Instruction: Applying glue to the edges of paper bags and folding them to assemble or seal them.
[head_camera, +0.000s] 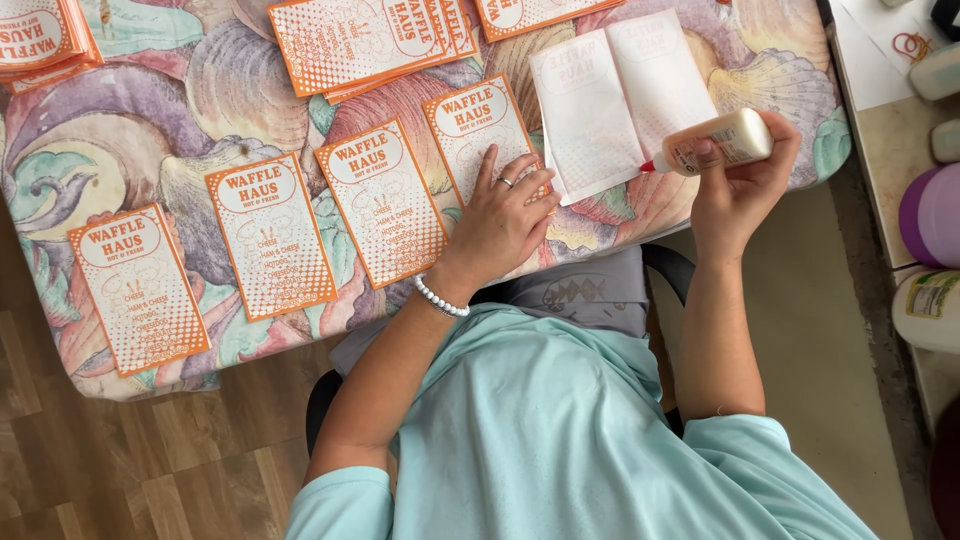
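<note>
Both hands busy: right hand (735, 190) grips glue bottle (715, 143); left hand (498, 222) flat, perhaps on table edge (600, 238).

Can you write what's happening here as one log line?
left hand: flat on orange card | right hand: holds glue bottle, tip at white sheet

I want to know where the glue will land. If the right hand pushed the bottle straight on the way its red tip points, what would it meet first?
Most likely the opened white sheet. The right hand aims the glue bottle leftward, tip near that sheet's lower right edge; its height above is unclear.
</note>
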